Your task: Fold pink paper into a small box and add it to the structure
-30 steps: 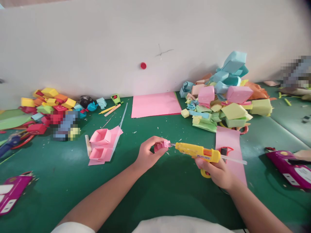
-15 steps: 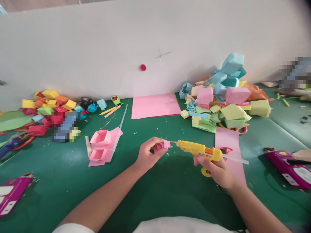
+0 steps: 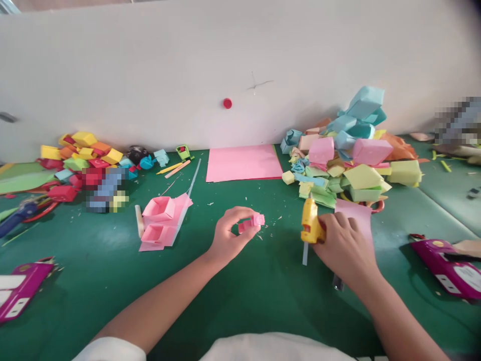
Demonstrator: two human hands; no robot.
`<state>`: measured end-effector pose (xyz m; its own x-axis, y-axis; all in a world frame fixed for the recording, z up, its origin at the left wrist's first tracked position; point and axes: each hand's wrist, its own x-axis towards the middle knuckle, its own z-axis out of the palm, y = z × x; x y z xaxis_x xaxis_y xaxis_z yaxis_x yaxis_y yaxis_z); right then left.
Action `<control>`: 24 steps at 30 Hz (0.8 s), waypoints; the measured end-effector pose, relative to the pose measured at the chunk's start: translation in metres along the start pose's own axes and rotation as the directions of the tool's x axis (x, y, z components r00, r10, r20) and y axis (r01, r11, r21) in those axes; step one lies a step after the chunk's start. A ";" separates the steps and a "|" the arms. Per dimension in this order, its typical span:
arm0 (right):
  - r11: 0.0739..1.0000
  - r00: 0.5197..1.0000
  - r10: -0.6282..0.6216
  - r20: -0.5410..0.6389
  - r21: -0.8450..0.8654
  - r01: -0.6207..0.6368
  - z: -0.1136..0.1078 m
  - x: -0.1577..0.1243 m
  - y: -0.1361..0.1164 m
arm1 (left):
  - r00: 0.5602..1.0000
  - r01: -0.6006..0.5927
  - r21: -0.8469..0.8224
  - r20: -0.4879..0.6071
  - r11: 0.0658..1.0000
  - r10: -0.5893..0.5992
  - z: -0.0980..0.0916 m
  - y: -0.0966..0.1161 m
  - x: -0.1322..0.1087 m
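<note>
Between the fingertips and thumb of my left hand (image 3: 230, 235) is a small folded pink paper piece (image 3: 257, 219), held just above the table. My right hand (image 3: 345, 245) is wrapped round the handle of a yellow hot glue gun (image 3: 310, 220). Its nozzle points away from me, toward the paper pile, and a clear glue stick (image 3: 305, 253) sticks out of its back end. To the left of my hands, two open pink paper boxes (image 3: 158, 208) stand on a pink sheet, with a whitish stick (image 3: 139, 221) beside them.
A pink paper stack (image 3: 244, 164) lies by the white wall (image 3: 169, 75). Folded paper pieces (image 3: 368, 150) are heaped at right, with smaller coloured boxes (image 3: 84, 153) at left. Purple devices (image 3: 447, 265) sit at both sides of the green table (image 3: 240, 301).
The glue gun has turned from pointing left at the pink piece to pointing away from me, and is now apart from it. My left hand has barely moved.
</note>
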<state>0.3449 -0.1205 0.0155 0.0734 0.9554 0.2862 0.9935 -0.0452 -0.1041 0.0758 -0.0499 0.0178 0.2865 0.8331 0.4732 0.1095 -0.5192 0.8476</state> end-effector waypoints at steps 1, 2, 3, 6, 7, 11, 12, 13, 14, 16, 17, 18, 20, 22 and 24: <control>0.999 0.999 -0.027 0.039 -0.031 0.028 0.004 -0.001 0.002 | 1.000 -0.010 -0.012 0.001 1.000 0.010 0.000 0.004 0.000; 0.997 0.997 -0.049 0.067 -0.050 0.052 0.007 -0.003 0.003 | 1.000 -0.022 -0.024 0.008 0.999 0.023 -0.001 0.008 0.001; 0.995 0.994 -0.070 0.087 -0.059 0.075 0.008 -0.004 0.004 | 0.999 -0.033 -0.036 0.017 0.999 0.034 -0.001 0.012 0.001; 0.993 0.989 -0.116 0.086 -0.026 0.119 0.000 -0.006 0.001 | 0.995 -0.051 -0.069 0.083 0.996 0.057 0.000 0.026 0.000; 0.990 0.987 -0.138 0.077 0.024 0.137 -0.006 -0.006 -0.002 | 0.991 -0.063 -0.081 0.110 0.995 0.072 0.000 0.030 0.000; 0.835 0.930 -0.344 0.128 0.494 0.241 -0.038 -0.001 -0.019 | 0.962 -0.156 -0.108 0.209 0.982 0.175 0.001 0.047 -0.001; 0.740 0.900 -0.412 0.144 0.628 0.239 -0.044 0.000 -0.025 | 0.956 -0.168 -0.104 0.227 0.980 0.188 0.001 0.051 -0.001; 0.639 0.872 -0.466 0.150 0.739 0.214 -0.048 0.001 -0.030 | 0.952 -0.174 -0.098 0.239 0.980 0.193 0.001 0.054 -0.001; 0.535 0.860 -0.491 0.138 0.827 0.172 -0.051 0.002 -0.036 | 0.949 -0.177 -0.089 0.249 0.980 0.194 0.000 0.056 -0.001; 0.343 0.839 -0.524 0.145 0.938 0.053 -0.052 0.005 -0.046 | 0.945 -0.182 -0.064 0.265 0.981 0.192 -0.002 0.059 -0.001; 0.267 0.833 -0.530 0.159 0.964 -0.014 -0.051 0.006 -0.051 | 0.942 -0.189 -0.050 0.274 0.981 0.195 -0.004 0.059 0.000; 0.195 0.828 -0.534 0.170 0.978 -0.075 -0.049 0.007 -0.055 | 0.937 -0.198 -0.038 0.285 0.979 0.201 -0.005 0.059 0.000; 0.064 0.821 -0.542 0.180 0.983 -0.173 -0.044 0.008 -0.063 | 0.930 -0.217 -0.026 0.299 0.976 0.215 -0.007 0.057 0.001; -0.048 0.818 -0.546 0.180 0.968 -0.245 -0.040 0.008 -0.068 | 0.928 -0.220 -0.033 0.302 0.975 0.220 -0.009 0.056 0.001; -0.121 0.817 -0.546 0.187 0.947 -0.297 -0.037 0.008 -0.073 | 0.931 -0.196 -0.042 0.307 0.980 0.199 -0.009 0.055 0.001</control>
<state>0.2766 -0.1207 0.0605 -0.4984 0.8596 0.1125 -0.2237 -0.0022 -0.9746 0.0732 -0.0757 0.0672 0.5808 0.6131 0.5355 0.0109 -0.6636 0.7480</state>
